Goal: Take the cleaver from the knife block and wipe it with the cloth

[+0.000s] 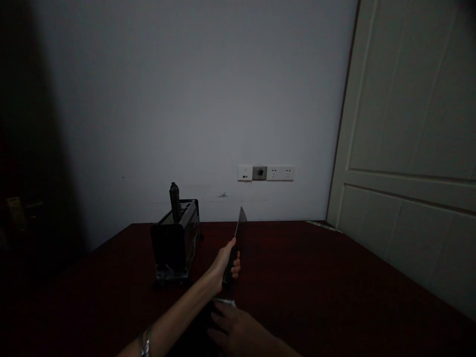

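My left hand (225,265) is closed around the black handle of a kitchen knife (241,218). Its broad blade, like a cleaver's, points up and away over the table, toward the wall. Below it, at the bottom of the view, my right hand (238,327) has its fingers apart. They reach over a dark item with a pale, crinkled edge (225,301), too dim to identify. To the left stands a black knife block (174,248) with clear sides, and one dark handle (174,201) sticks up out of its top.
A dark red wooden table (316,277) runs back to a pale wall (208,99). Sockets and switches (266,173) sit low on that wall. At the right is a panelled white door (412,124). The light is dim, and the left side is very dark.
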`<state>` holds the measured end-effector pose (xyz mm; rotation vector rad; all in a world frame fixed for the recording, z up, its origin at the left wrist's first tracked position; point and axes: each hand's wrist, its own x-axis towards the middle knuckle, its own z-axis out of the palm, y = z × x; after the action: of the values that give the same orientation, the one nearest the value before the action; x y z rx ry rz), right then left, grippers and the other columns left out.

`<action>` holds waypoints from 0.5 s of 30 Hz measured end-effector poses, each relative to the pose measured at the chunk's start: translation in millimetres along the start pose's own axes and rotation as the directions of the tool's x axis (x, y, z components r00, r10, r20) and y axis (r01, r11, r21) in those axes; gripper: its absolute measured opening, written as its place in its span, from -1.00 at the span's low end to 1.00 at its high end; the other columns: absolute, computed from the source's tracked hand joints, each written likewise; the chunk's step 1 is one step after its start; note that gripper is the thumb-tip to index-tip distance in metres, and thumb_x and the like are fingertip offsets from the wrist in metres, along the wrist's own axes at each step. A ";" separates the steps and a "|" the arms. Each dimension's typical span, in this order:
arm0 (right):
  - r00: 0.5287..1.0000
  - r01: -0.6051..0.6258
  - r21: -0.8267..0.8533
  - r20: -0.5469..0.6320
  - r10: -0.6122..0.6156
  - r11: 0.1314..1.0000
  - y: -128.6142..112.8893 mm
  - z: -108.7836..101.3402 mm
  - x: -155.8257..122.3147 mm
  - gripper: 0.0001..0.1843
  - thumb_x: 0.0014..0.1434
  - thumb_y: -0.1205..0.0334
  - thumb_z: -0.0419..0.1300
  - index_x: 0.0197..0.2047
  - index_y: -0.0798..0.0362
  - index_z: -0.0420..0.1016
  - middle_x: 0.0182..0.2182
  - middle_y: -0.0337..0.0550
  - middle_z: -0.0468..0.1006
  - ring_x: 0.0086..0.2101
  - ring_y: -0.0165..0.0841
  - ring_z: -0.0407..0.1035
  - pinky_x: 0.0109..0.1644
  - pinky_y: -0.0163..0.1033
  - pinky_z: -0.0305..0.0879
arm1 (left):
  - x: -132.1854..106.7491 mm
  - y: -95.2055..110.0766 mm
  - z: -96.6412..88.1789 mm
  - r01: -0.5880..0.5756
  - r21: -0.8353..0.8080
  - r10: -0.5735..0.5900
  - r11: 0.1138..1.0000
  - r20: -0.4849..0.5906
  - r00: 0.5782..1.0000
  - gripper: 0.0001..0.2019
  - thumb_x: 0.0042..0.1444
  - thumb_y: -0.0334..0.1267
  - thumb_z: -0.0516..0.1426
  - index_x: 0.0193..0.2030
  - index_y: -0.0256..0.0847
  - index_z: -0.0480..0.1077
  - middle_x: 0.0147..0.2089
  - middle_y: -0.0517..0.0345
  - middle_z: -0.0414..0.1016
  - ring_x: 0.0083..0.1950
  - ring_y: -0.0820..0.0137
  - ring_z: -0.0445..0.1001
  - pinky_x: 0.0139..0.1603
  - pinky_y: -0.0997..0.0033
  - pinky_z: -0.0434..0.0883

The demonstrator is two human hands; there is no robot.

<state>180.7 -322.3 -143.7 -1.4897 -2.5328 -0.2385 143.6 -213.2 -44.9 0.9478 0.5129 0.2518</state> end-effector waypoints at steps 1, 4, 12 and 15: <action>0.999 0.046 0.013 0.022 -0.046 0.999 1.4 -2.1 -1.8 -0.58 0.18 0.06 0.04 -0.02 0.16 0.42 0.00 0.09 0.43 0.12 -0.15 0.15 0.19 -0.14 0.07 | 1.4 0.3 0.3 0.001 -0.024 -0.001 1.000 0.016 1.000 -0.54 0.16 0.09 -0.14 -0.57 -0.23 0.15 -0.76 0.36 0.04 -0.80 0.63 -0.02 -0.75 0.60 -0.12; 0.999 -0.023 0.171 0.039 0.017 0.985 2.1 -26.4 -12.2 -0.71 0.15 0.21 0.06 -0.09 0.07 0.47 -0.05 -0.06 0.49 0.03 -0.28 0.28 0.11 -0.27 0.17 | 5.9 4.1 -0.6 0.027 -0.092 -0.021 0.995 0.071 0.997 -0.53 0.18 0.07 -0.17 -0.57 -0.24 0.16 -0.76 0.37 0.03 -0.80 0.65 -0.04 -0.75 0.61 -0.11; 0.755 -0.560 0.479 -0.039 0.654 0.676 23.9 -114.7 -58.4 -0.73 0.11 0.24 0.01 -0.27 0.03 0.54 -0.35 -0.19 0.58 -0.31 -0.28 0.40 -0.18 -0.23 0.27 | 14.0 18.7 -9.5 0.059 -0.169 -0.035 0.984 0.143 0.989 -0.49 0.21 0.05 -0.23 -0.61 -0.25 0.14 -0.78 0.36 -0.02 -0.81 0.65 -0.07 -0.77 0.63 -0.14; 0.733 -0.540 0.507 -0.110 0.671 0.672 47.2 -132.2 -70.6 -0.69 0.12 0.25 -0.01 -0.16 0.02 0.51 -0.26 -0.15 0.57 -0.25 -0.25 0.40 -0.12 -0.18 0.25 | 12.6 20.6 -11.0 0.048 -0.201 -0.017 0.978 0.150 0.989 -0.47 0.21 0.05 -0.25 -0.62 -0.26 0.16 -0.78 0.35 -0.02 -0.82 0.65 -0.07 -0.78 0.64 -0.13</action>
<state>266.8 -390.3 -31.2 -1.8297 -1.5719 0.2080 149.0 -188.4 -37.1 0.7510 0.3588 0.1989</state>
